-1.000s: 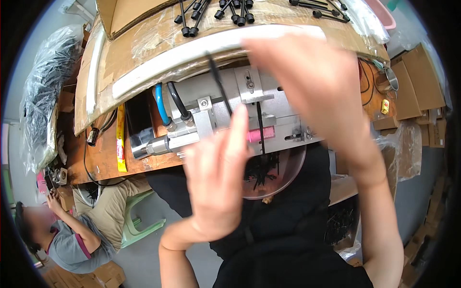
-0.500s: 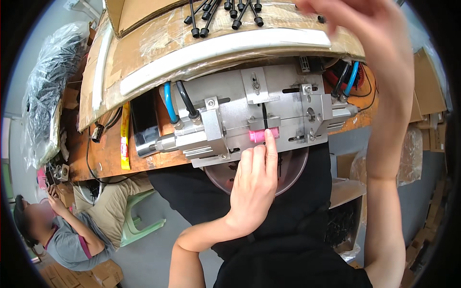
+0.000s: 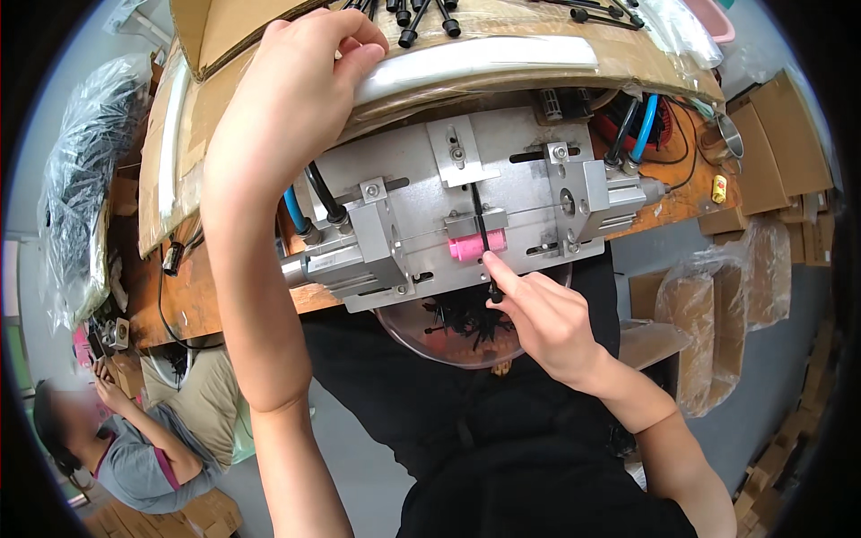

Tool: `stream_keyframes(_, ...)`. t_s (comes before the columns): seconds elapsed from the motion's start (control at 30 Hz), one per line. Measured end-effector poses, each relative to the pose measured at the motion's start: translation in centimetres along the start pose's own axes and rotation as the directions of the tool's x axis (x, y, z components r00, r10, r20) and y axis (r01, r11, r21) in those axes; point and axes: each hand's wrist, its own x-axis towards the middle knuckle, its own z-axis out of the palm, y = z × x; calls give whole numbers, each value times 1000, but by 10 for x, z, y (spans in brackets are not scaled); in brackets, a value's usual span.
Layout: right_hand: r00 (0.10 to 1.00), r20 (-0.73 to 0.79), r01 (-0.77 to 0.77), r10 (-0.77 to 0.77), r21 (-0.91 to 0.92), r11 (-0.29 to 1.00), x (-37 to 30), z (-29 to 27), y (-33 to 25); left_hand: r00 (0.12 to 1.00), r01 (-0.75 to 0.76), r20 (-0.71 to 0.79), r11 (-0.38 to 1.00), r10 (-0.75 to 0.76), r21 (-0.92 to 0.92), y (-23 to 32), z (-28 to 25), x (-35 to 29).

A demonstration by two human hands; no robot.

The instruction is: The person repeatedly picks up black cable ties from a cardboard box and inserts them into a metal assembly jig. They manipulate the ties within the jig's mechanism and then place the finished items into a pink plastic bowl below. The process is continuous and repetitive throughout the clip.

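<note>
My right hand [image 3: 552,327] is at the front of a metal fixture [image 3: 345,309], thumb and bent index finger closed around the lower part of a thin black rod [image 3: 479,208]. The rod's black capped end [image 3: 496,293] shows beside the thumb. Its upper part lies across a pink cylindrical piece [image 3: 464,248] and a small metal block, reaching a bracket [image 3: 457,152] at the back. My left hand [image 3: 300,76] is raised over the cardboard at upper left. Its fingers are curled near several black capped rods [image 3: 421,20]; whatever they hold is hidden.
Cylinders with blue and black hoses [image 3: 646,134] flank the fixture. A clear bowl [image 3: 475,345] of black pieces sits below its front edge. Cardboard [image 3: 664,76] overhangs the back. Open boxes [image 3: 708,332] stand at right. At left sits another person [image 3: 148,448].
My left hand has left the rod at the pink piece and risen to the upper left. My right hand has come down from the upper right onto the rod's lower end.
</note>
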Motion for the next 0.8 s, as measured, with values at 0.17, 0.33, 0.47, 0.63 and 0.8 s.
stream_keyframes(0.17,991,120,-43,54,-87,995,6,-9,-5,996,-89,-20,988,87,-127,-3,-3,-10)
stream_keyframes(0.33,980,62,201,-191,-243,949,78,-49,-8,930,-106,-355,994,96,-8,35,19,-68)
stream_keyframes(0.47,857,171,464,-486,-666,584,200,-56,19,978,-20,-202,991,47,132,84,55,-132)
stream_keyframes(0.63,911,345,363,-223,-419,832,264,-73,15,999,-54,8,995,54,80,106,106,-160)
stream_keyframes(0.8,998,44,54,-54,-13,998,191,-114,-33,999,-28,-28,992,32,126,101,120,-152)
